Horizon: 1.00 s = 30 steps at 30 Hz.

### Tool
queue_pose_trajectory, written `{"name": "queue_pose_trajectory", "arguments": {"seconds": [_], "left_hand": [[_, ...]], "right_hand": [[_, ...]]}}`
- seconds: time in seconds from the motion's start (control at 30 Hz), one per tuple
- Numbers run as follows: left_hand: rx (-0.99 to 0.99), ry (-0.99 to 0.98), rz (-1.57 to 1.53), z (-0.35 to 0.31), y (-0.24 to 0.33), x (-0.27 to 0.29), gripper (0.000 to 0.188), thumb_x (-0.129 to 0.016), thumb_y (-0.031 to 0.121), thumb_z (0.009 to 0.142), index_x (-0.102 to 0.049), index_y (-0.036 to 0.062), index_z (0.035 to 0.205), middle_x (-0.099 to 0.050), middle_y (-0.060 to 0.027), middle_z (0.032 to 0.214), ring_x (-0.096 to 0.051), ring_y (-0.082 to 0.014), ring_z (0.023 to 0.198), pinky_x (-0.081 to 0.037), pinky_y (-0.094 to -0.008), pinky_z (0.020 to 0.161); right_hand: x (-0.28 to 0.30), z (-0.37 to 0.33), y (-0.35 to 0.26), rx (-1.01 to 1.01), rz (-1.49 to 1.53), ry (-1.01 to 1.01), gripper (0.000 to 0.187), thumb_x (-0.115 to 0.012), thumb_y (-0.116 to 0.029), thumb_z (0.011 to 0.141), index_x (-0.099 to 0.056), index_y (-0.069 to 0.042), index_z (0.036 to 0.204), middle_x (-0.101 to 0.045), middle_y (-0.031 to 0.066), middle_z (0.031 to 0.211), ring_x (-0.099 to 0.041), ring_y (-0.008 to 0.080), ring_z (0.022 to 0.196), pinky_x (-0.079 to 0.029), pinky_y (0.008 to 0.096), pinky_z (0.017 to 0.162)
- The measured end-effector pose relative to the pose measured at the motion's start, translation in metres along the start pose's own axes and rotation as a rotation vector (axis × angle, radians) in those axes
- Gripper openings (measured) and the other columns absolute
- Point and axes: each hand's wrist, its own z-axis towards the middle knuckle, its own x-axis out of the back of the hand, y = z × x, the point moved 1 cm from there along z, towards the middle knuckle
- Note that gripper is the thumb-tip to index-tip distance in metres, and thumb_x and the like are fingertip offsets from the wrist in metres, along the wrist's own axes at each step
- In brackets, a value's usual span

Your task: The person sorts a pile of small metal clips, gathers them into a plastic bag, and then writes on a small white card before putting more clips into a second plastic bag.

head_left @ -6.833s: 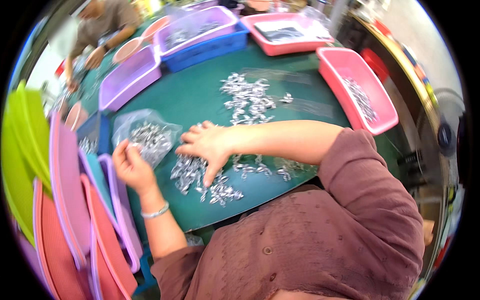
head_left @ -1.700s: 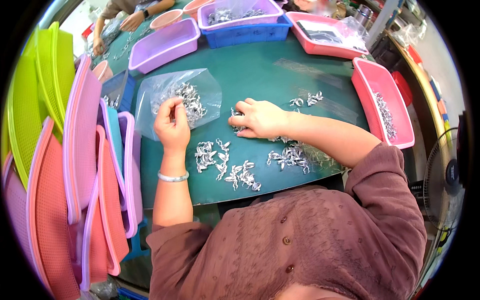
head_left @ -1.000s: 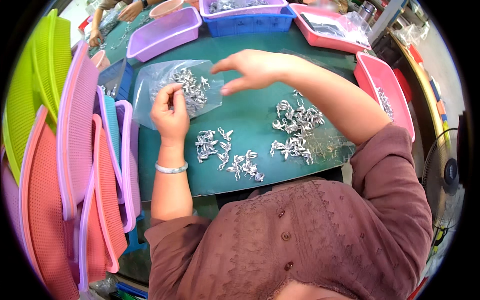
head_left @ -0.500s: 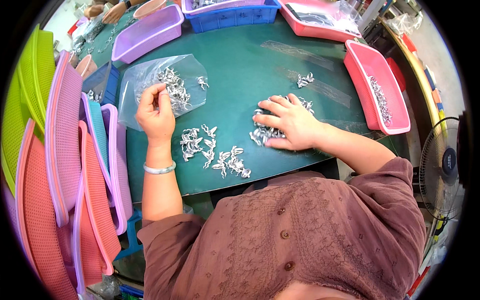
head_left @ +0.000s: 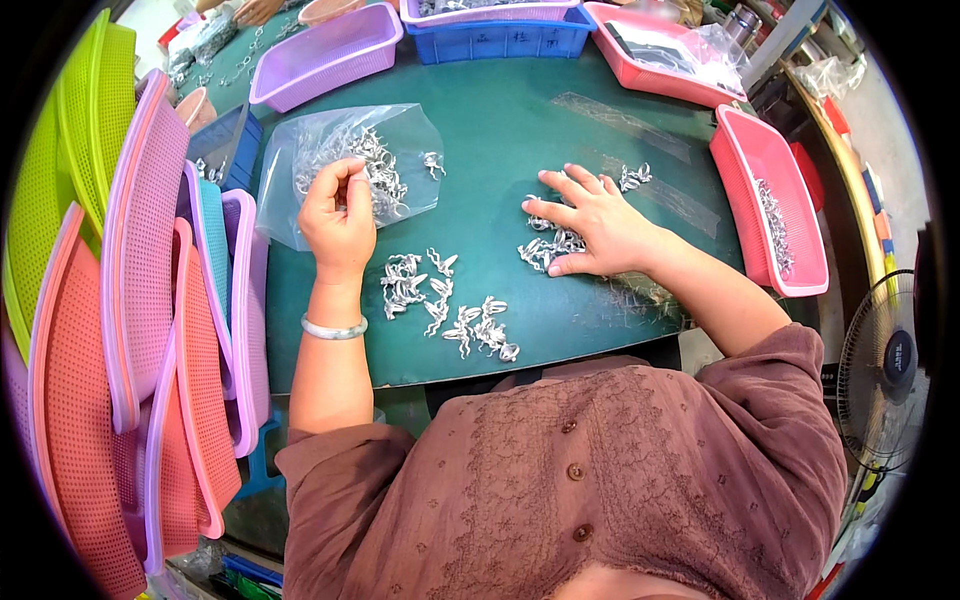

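My left hand, a bangle on its wrist, is closed in a pinch at the near edge of a clear plastic bag. Whatever its fingertips hold is hidden. A heap of small, shiny silver metal pieces with wavy ends lies on the bag. My right hand rests palm down with fingers spread over a pile of similar metal pieces, covering part of it. Between my hands and nearer to me lie more loose metal pieces. A small cluster sits beyond my right hand.
A pink basket with metal pieces stands at the right. Purple, blue and pink baskets line the far side. Stacked baskets crowd the left; a fan stands at the right. Another person's hand shows at the far left.
The whole view has shifted slightly. My right hand's fingers are spread wider, and less of the pile shows around it. My left hand keeps its pinch beside the bag.
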Motion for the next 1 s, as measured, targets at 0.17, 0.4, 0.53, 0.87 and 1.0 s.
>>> {"name": "queue_pose_trajectory", "arguments": {"seconds": [0.17, 0.4, 0.53, 0.87, 1.0], "left_hand": [[-0.006, 0.010, 0.029, 0.001, -0.001, 0.001, 0.011, -0.059, -0.001, 0.084, -0.065, 0.0006, 0.093, -0.064, -0.0017, 0.080, -0.056, -0.0056, 0.067, -0.046, -0.0202, 0.061], [-0.020, 0.017, 0.057, 0.000, 0.000, 0.001, 0.011, -0.059, -0.002, 0.083, -0.065, 0.0013, 0.092, -0.064, -0.0022, 0.079, -0.056, -0.0064, 0.064, -0.046, -0.0206, 0.060], [-0.045, 0.020, 0.081, 0.001, 0.004, 0.000, 0.011, -0.059, -0.002, 0.082, -0.065, 0.0014, 0.092, -0.064, -0.0024, 0.079, -0.056, -0.0065, 0.064, -0.046, -0.0207, 0.059], [-0.101, 0.070, 0.089, 0.004, 0.004, 0.000, 0.011, -0.059, -0.001, 0.083, -0.065, 0.0010, 0.092, -0.065, -0.0044, 0.080, -0.057, -0.0079, 0.065, -0.047, -0.0214, 0.060], [-0.052, 0.089, 0.075, 0.010, -0.002, 0.004, 0.011, -0.059, -0.001, 0.083, -0.065, 0.0015, 0.092, -0.065, -0.0048, 0.080, -0.058, -0.0087, 0.066, -0.048, -0.0223, 0.061]], "right_hand": [[-0.003, -0.003, 0.003, -0.024, 0.173, 0.010, 0.045, -0.069, -0.028, 0.075, -0.059, -0.014, 0.117, -0.057, 0.0049, 0.114, -0.050, 0.0284, 0.103, -0.043, 0.0435, 0.088], [0.005, 0.003, 0.009, -0.054, 0.267, 0.019, 0.038, -0.070, -0.022, 0.072, -0.063, -0.011, 0.108, -0.061, 0.0067, 0.107, -0.056, 0.0277, 0.096, -0.048, 0.0374, 0.082], [0.012, 0.024, 0.021, -0.113, 0.453, -0.005, 0.032, -0.070, -0.019, 0.072, -0.066, -0.006, 0.101, -0.064, 0.0119, 0.102, -0.061, 0.0297, 0.096, -0.049, 0.0367, 0.083], [0.021, 0.193, -0.043, -0.485, 0.967, -0.186, 0.051, -0.069, -0.035, 0.079, -0.059, -0.008, 0.121, -0.063, 0.0076, 0.104, -0.057, 0.0145, 0.080, -0.048, 0.0298, 0.063], [0.028, 0.208, -0.057, -0.368, 1.140, -0.238, 0.060, -0.064, -0.032, 0.082, -0.047, -0.008, 0.134, -0.059, 0.0142, 0.115, -0.054, 0.0220, 0.105, -0.046, 0.0391, 0.089]]}}
